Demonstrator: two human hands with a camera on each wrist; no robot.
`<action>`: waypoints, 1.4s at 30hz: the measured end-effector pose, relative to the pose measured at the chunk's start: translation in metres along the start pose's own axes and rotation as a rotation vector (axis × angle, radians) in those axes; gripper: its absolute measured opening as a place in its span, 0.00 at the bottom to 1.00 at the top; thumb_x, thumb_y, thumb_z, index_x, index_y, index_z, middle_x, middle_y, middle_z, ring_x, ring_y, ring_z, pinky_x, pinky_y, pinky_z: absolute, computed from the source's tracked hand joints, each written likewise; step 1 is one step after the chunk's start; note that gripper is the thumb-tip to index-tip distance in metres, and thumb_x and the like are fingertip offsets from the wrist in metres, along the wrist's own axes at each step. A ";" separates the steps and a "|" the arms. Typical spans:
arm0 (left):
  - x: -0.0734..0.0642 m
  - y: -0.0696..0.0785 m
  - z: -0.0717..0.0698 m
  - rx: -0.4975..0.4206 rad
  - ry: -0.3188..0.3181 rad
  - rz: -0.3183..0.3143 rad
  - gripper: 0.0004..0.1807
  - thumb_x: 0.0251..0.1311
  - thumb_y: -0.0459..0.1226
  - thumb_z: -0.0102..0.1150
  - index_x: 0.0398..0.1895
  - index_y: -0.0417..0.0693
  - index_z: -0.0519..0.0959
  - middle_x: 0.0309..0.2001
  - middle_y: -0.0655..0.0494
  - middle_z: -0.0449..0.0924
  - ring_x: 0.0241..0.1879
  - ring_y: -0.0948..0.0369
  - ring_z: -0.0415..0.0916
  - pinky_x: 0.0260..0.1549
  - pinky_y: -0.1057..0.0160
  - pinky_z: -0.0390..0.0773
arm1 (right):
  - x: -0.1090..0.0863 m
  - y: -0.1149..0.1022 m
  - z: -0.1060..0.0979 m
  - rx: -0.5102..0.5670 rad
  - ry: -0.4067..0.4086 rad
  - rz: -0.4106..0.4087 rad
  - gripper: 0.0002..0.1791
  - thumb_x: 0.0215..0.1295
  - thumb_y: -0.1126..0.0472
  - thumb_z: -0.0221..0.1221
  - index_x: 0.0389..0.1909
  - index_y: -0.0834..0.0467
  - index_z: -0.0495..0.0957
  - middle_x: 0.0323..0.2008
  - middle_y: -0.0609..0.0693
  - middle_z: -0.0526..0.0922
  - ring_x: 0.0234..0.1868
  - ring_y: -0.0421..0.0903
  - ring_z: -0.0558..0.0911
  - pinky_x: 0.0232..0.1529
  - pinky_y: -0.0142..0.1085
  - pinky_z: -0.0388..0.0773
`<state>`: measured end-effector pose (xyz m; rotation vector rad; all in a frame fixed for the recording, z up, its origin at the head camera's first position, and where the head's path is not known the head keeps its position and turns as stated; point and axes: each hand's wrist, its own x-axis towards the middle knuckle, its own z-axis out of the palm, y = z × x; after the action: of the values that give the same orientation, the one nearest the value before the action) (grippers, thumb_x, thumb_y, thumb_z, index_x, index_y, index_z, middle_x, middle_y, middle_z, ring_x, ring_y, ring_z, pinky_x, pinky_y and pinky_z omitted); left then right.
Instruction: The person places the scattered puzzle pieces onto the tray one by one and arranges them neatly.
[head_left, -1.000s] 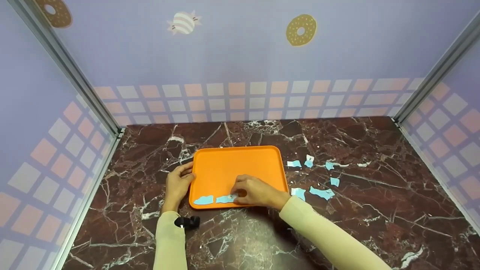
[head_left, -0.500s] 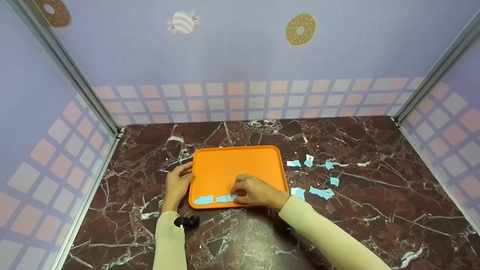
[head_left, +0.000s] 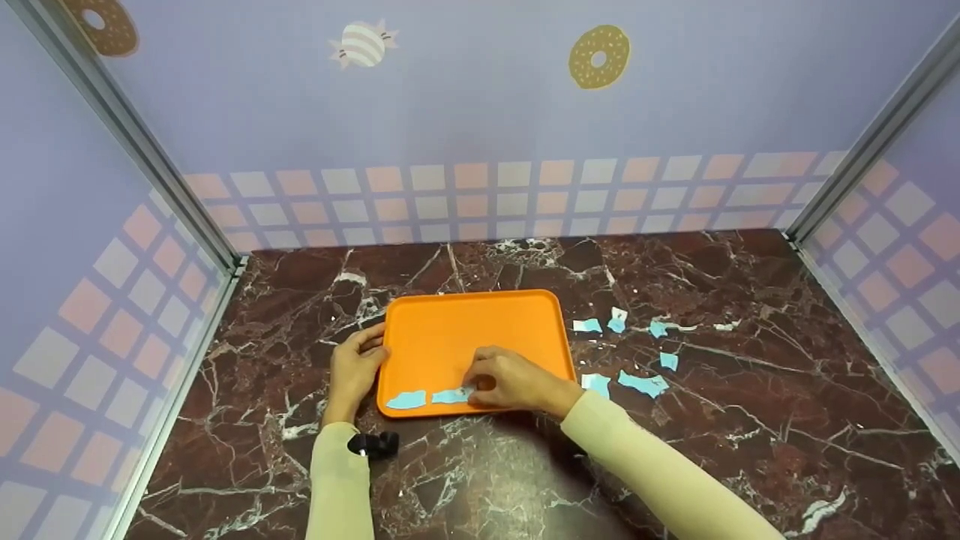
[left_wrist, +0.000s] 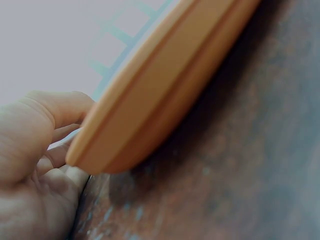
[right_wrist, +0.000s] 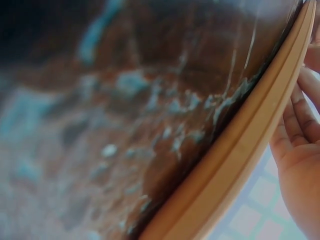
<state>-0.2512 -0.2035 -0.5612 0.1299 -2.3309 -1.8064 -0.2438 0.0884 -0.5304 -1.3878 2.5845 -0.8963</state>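
Observation:
An orange tray (head_left: 480,322) lies on the dark marbled tabletop. At its left rim my left hand (head_left: 354,373) holds the edge, thumb over the rim in the left wrist view, other fingers partly hidden behind the tray wall (left_wrist: 145,95). Along the tray's front edge lie two torn light-blue paper pieces: a left piece (head_left: 407,400) and a right piece (head_left: 448,396). My right hand (head_left: 514,381) reaches over the front right of the tray, its curled fingertips pinching the right end of the right piece. In the right wrist view its fingers (right_wrist: 300,117) show behind the tray rim, paper hidden.
Right of the tray several torn blue and white paper pieces are scattered, among them a large jagged piece (head_left: 643,385) and a small one (head_left: 669,362). A black wrist device (head_left: 375,445) sits on the left sleeve. Patterned walls (head_left: 480,112) enclose the table at back and sides.
The whole head view has shifted very slightly. Both hands, the tray and the paper pieces stay where they were.

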 end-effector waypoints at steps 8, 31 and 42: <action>-0.001 0.000 -0.003 0.009 -0.003 -0.015 0.22 0.66 0.21 0.61 0.64 0.30 0.81 0.57 0.32 0.81 0.57 0.40 0.81 0.45 0.77 0.78 | -0.008 0.004 -0.020 0.016 0.049 0.022 0.13 0.68 0.61 0.73 0.50 0.63 0.89 0.44 0.52 0.84 0.46 0.49 0.83 0.55 0.39 0.82; -0.002 -0.002 -0.003 -0.010 0.018 -0.010 0.22 0.64 0.21 0.62 0.62 0.30 0.83 0.54 0.34 0.83 0.54 0.42 0.83 0.44 0.74 0.81 | -0.069 0.033 -0.063 0.060 0.227 0.091 0.12 0.66 0.67 0.73 0.48 0.65 0.89 0.45 0.53 0.85 0.40 0.56 0.84 0.40 0.50 0.83; -0.002 0.001 -0.004 0.009 -0.016 -0.023 0.22 0.67 0.22 0.62 0.65 0.32 0.82 0.56 0.34 0.82 0.57 0.42 0.82 0.47 0.73 0.81 | -0.100 0.047 -0.075 0.053 0.295 0.106 0.13 0.63 0.68 0.75 0.47 0.66 0.89 0.43 0.53 0.84 0.38 0.58 0.85 0.38 0.50 0.87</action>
<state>-0.2485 -0.2066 -0.5598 0.1451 -2.3586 -1.8144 -0.2446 0.2206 -0.5139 -1.1693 2.7870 -1.2254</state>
